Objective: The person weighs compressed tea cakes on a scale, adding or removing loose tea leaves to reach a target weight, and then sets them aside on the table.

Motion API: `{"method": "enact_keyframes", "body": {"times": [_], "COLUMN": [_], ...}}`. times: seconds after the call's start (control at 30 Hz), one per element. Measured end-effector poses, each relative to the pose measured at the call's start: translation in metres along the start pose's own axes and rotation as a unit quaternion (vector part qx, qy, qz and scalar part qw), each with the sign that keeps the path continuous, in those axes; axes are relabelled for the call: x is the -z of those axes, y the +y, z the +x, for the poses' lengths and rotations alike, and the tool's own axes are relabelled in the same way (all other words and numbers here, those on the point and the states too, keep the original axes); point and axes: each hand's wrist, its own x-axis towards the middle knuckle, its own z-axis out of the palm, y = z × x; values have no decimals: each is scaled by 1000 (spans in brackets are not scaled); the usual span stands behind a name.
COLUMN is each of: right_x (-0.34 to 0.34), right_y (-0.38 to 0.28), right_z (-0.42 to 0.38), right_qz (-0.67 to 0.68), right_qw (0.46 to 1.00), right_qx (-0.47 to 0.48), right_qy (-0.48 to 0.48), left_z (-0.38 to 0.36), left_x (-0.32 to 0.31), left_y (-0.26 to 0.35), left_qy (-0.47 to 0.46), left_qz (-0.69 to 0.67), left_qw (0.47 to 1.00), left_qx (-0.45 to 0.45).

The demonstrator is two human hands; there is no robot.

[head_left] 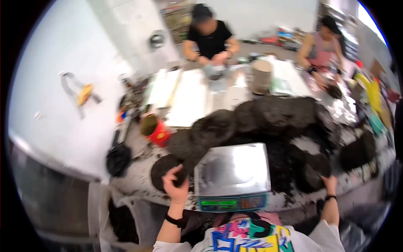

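My left hand (pixel 176 188) is on a dark lump (pixel 166 168) left of the scale, its fingers curved around a smaller dark piece. At the right, my right hand (pixel 330 183) touches the lower right side of another dark round lump (pixel 312 172), its fingers partly hidden by the lump. Between my hands stands a scale with a bare metal plate (pixel 235 168) and a lit green display (pixel 219 204). Behind the scale, several dark clumps (pixel 273 113) form a long heap across the table.
Two people (pixel 210 38) (pixel 323 50) work across the table. A red can (pixel 157 132), white boards (pixel 189 96), a grey-brown cylinder (pixel 261 77) and crumpled foil (pixel 342 105) lie beyond the heap. An open bag of dark material (pixel 121 222) stands below the left edge.
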Motion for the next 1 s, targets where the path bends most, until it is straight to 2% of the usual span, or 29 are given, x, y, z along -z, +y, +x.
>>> {"method": "enact_keyframes", "body": {"times": [0.03, 0.07, 0.13, 0.2, 0.27, 0.3, 0.33, 0.4, 0.43, 0.47, 0.5, 0.57, 0.6, 0.63, 0.67, 0.7, 0.73, 0.77, 0.8, 0.83, 0.9, 0.93, 1.0], "right_x": [2, -23, -30, 17, 33, 33, 31, 54, 42, 56, 45, 35, 25, 24, 25, 2, -19, 6, 16, 19, -11, -10, -23], "right_y": [0, 27, 30, -23, -37, -36, -38, -82, -89, -113, -121, -154, -164, -172, -172, -155, -136, -122, -101, -75, -5, 8, 15], "right_z": [-3, 11, 16, -19, -35, -40, -45, -72, -71, -80, -79, -91, -94, -92, -87, -69, -51, -46, -39, -27, 4, 5, 8], "right_qz": [43, 98, 57, 57, 126, 256, 382, 501, 616, 693, 699, 739, 738, 711, 680, 594, 489, 286, 135, 137, 102, 67, 57], "right_qw": [999, 995, 993, 994, 988, 964, 922, 863, 788, 715, 701, 635, 631, 668, 704, 799, 872, 952, 961, 968, 984, 985, 985], "right_qx": [22, -6, -73, -94, -77, -30, 20, 43, 18, -29, -31, -70, -88, -100, -114, -44, 28, 52, 102, 26, -133, -140, -124], "right_qy": [5, -22, -78, 5, 50, 62, 69, 45, -15, -89, -137, -216, -223, -195, -169, -79, 9, 94, 220, 208, 65, -71, -106], "left_z": [-7, 2, -26, -50, -72, -77, -81, -88, -71, -72, -74, -84, -92, -92, -84, -78, -72, -68, -71, -78, -89, -90, -86], "left_x": [-15, -35, -71, -91, -97, -98, -101, -101, -100, -101, -103, -110, -112, -114, -111, -107, -103, -101, -95, -90, -89, -88, -90], "left_y": [-1, 18, -5, -4, -8, -4, -5, -9, 18, 17, 13, -6, -17, -15, -1, 6, 10, 13, 4, -8, -17, -16, -10], "left_qy": [3, -6, -23, -59, -113, -132, -137, -149, -151, -158, -165, -171, -172, -137, -122, -122, -120, -126, -158, -173, -185, -187, -191], "left_qz": [28, -166, -320, -330, -303, -276, -263, -231, -185, -189, -194, -223, -246, -251, -286, -285, -282, -192, -173, -172, -152, -131, -101], "left_qw": [987, 933, 833, 778, 774, 748, 751, 758, 752, 759, 766, 787, 798, 808, 789, 786, 783, 782, 776, 781, 785, 785, 784], "left_qx": [158, 318, 451, 532, 544, 590, 590, 591, 614, 603, 590, 549, 523, 515, 530, 536, 542, 579, 586, 575, 571, 576, 582]}}
